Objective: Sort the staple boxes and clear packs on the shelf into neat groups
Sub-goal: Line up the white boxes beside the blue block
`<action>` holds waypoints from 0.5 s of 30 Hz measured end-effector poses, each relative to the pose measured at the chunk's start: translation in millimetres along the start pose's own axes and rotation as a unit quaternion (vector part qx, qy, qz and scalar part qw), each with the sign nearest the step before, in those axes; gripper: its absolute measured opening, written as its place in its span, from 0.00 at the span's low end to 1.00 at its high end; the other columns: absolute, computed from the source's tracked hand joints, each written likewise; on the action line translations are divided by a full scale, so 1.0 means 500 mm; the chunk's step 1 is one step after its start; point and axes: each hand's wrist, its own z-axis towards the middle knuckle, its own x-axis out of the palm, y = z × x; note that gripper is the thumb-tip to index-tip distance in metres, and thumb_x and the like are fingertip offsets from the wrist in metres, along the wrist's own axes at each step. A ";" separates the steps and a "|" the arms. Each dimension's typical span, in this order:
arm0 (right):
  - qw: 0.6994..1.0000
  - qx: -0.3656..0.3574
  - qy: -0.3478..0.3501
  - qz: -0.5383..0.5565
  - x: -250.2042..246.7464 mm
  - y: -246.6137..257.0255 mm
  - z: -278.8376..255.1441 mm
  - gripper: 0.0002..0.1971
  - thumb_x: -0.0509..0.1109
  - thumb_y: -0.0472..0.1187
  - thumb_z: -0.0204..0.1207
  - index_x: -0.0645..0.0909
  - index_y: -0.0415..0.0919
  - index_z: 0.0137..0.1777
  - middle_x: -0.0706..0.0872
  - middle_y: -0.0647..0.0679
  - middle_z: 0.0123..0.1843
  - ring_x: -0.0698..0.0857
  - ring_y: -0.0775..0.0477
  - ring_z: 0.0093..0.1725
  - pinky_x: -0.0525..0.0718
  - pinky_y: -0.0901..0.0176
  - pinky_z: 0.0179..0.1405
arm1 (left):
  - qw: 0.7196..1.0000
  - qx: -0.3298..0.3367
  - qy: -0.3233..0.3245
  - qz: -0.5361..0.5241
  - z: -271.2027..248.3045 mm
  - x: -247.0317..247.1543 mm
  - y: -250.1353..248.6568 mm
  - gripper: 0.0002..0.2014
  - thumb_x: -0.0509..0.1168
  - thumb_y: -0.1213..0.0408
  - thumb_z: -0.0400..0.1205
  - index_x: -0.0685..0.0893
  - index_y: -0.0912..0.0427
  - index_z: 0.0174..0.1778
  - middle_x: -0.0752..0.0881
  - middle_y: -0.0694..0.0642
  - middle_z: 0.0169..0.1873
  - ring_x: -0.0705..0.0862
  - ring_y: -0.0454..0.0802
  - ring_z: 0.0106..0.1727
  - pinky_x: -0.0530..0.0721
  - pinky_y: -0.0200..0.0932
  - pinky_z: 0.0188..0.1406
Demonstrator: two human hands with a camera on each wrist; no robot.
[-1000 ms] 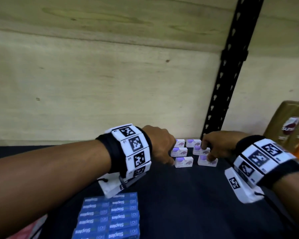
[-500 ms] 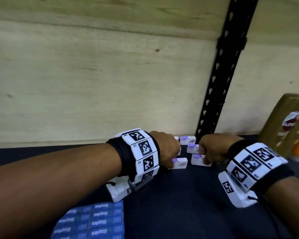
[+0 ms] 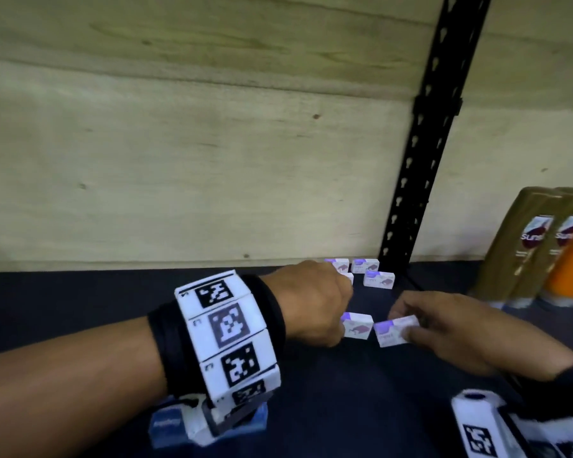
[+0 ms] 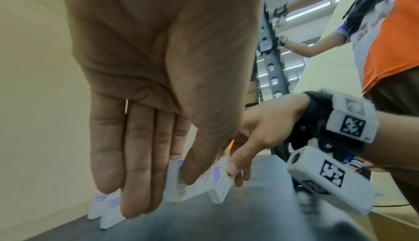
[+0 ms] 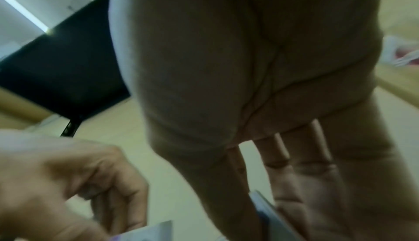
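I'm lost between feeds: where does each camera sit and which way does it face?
Head: worn on the head, looking forward and down at the dark shelf; both forearms show.
Left wrist: under the left hand, looking along the palm.
Right wrist: under the right hand, blurred.
Shared: the small white-and-purple box that the right hand pinches appears in head and left wrist.

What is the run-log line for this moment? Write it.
step: sorting boxes | left hand: pinches left box, upright | right hand: pinches right box, tilted | back boxes: grouped near wall
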 end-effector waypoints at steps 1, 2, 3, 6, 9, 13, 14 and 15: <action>0.999 -0.011 -0.003 0.052 0.009 -0.002 -0.016 0.05 0.69 0.49 0.80 0.80 0.64 0.49 0.87 0.59 0.44 0.83 0.58 0.41 0.81 0.61 0.46 | 1.000 0.002 -0.005 -0.011 -0.020 0.002 -0.008 0.06 0.64 0.58 0.80 0.80 0.56 0.46 0.73 0.49 0.34 0.72 0.50 0.34 0.67 0.40 0.24; 0.994 -0.025 -0.005 0.110 0.019 -0.005 -0.030 0.06 0.70 0.48 0.80 0.81 0.64 0.50 0.88 0.57 0.45 0.85 0.55 0.42 0.83 0.57 0.48 | 1.000 0.002 -0.012 -0.028 -0.037 0.005 -0.015 0.06 0.64 0.58 0.80 0.82 0.56 0.46 0.74 0.50 0.35 0.73 0.50 0.34 0.68 0.41 0.26; 0.986 -0.038 -0.009 0.162 0.029 -0.007 -0.043 0.06 0.71 0.47 0.80 0.82 0.63 0.52 0.89 0.56 0.46 0.86 0.50 0.45 0.84 0.52 0.51 | 0.999 -0.005 -0.021 -0.047 -0.055 0.009 -0.022 0.06 0.64 0.57 0.80 0.81 0.56 0.46 0.74 0.50 0.35 0.73 0.50 0.34 0.68 0.41 0.25; 0.962 -0.060 -0.035 0.264 0.055 -0.013 -0.074 0.08 0.72 0.44 0.79 0.85 0.61 0.52 0.91 0.50 0.49 0.88 0.42 0.51 0.83 0.43 0.58 | 0.994 -0.038 -0.056 -0.091 -0.112 0.027 -0.050 0.06 0.62 0.56 0.80 0.77 0.55 0.43 0.70 0.49 0.32 0.69 0.48 0.30 0.64 0.42 0.23; 0.951 -0.065 -0.050 0.297 0.076 -0.023 -0.092 0.08 0.72 0.44 0.78 0.85 0.60 0.51 0.91 0.51 0.50 0.88 0.45 0.51 0.83 0.47 0.58 | 0.986 -0.081 -0.077 -0.123 -0.154 0.067 -0.083 0.05 0.58 0.58 0.83 0.73 0.54 0.45 0.74 0.52 0.37 0.71 0.54 0.39 0.67 0.45 0.29; 0.937 -0.077 -0.056 0.336 0.110 -0.028 -0.110 0.11 0.72 0.37 0.79 0.87 0.57 0.48 0.91 0.51 0.49 0.88 0.44 0.53 0.82 0.57 0.56 | 0.971 -0.137 -0.107 -0.162 -0.182 0.129 -0.115 0.01 0.57 0.62 0.85 0.71 0.52 0.51 0.82 0.56 0.50 0.80 0.60 0.50 0.72 0.48 0.39; 0.933 -0.076 -0.064 0.346 0.120 -0.032 -0.113 0.11 0.72 0.37 0.79 0.87 0.57 0.48 0.91 0.51 0.49 0.87 0.44 0.53 0.82 0.59 0.55 | 0.968 -0.143 -0.121 -0.169 -0.183 0.142 -0.120 0.03 0.57 0.62 0.85 0.71 0.51 0.53 0.83 0.55 0.51 0.81 0.59 0.52 0.74 0.48 0.42; 0.929 -0.072 -0.075 0.355 0.129 -0.036 -0.115 0.10 0.72 0.38 0.78 0.87 0.57 0.48 0.91 0.51 0.49 0.87 0.44 0.53 0.81 0.59 0.55 | 0.964 -0.145 -0.139 -0.176 -0.181 0.154 -0.124 0.04 0.56 0.62 0.86 0.71 0.50 0.54 0.83 0.53 0.52 0.81 0.58 0.52 0.75 0.48 0.44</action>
